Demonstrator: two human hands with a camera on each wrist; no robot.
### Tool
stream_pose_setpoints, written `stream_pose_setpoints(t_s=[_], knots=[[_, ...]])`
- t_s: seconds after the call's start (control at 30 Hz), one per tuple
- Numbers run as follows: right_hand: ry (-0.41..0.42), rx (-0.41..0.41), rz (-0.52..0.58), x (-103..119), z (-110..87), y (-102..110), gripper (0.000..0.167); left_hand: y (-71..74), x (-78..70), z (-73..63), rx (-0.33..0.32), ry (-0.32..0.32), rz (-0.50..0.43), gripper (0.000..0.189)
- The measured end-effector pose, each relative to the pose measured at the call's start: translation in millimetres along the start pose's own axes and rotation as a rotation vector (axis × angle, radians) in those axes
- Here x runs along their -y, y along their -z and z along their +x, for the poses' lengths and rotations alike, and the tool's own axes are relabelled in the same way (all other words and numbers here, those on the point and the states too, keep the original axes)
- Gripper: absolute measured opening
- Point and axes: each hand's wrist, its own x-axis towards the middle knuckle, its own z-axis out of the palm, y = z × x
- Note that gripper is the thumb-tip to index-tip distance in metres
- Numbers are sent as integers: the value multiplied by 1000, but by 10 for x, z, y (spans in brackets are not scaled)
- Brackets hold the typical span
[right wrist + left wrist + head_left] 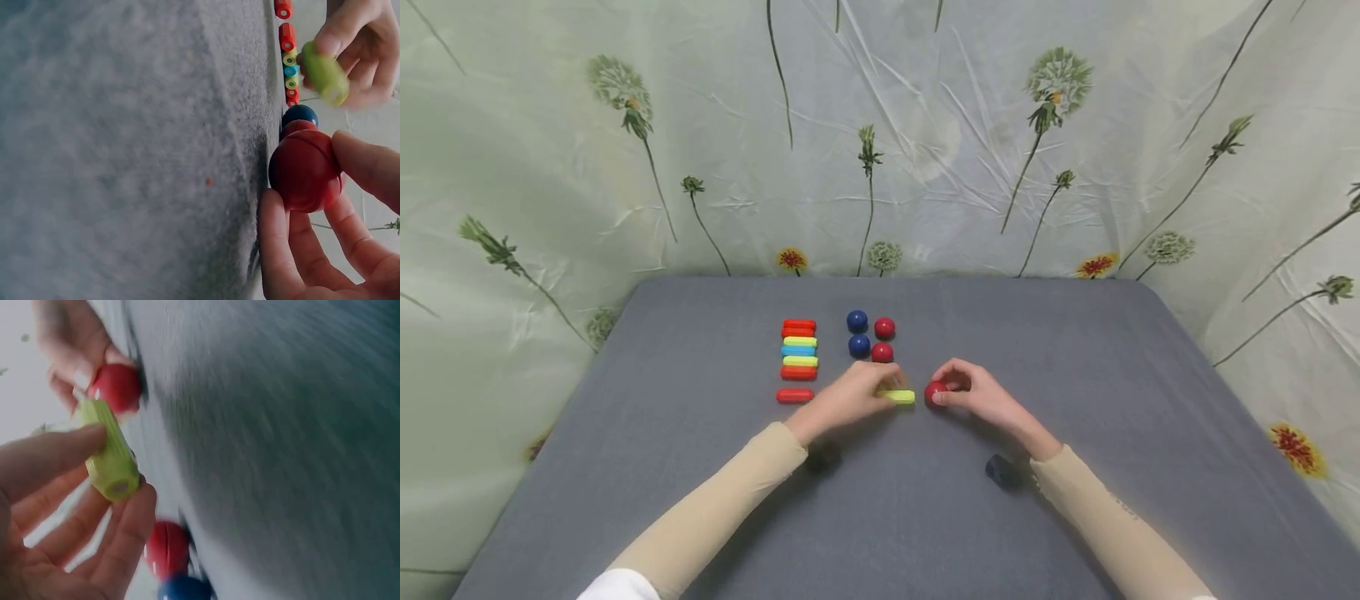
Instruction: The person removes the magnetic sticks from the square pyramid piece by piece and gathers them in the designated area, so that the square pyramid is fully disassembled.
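Note:
My left hand (853, 400) pinches a short yellow-green six-sided stick (902, 397) between thumb and fingertips. The left wrist view shows the stick (111, 453) with a round dimple in its near end, raised off the table. To its right, my right hand (983, 398) grips a red ball (933, 392) with thumb and fingers. A seam line runs around this ball (303, 172) in the right wrist view, and the fingertips beneath it are close to the tabletop. A small gap separates stick and ball in the head view.
Red, yellow-green and blue sticks (799, 351) lie in a column at left, with one red stick (794, 396) apart in front. Beyond my left hand sit two blue balls (859, 346) and two red balls (884, 327). Behind the grey table (880, 517) hangs a flowered curtain (955, 125).

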Motion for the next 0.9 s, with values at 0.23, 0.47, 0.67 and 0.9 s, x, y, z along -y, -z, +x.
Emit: stream_pose_setpoints(t_s=[0.23, 0.47, 0.67, 0.9], knots=[[-6, -36, -30, 47, 85, -45, 25, 287, 211, -437, -87, -11, 81, 14], [5, -97, -82, 99, 255, -93, 25, 402, 409, -871, -156, 94, 158, 15], [7, -136, -125, 129, 412, -149, 25, 412, 509, -976, -188, 184, 185, 20], [12, -136, -150, 167, 506, -206, 24, 414, 543, -987, -240, 197, 241, 21]])
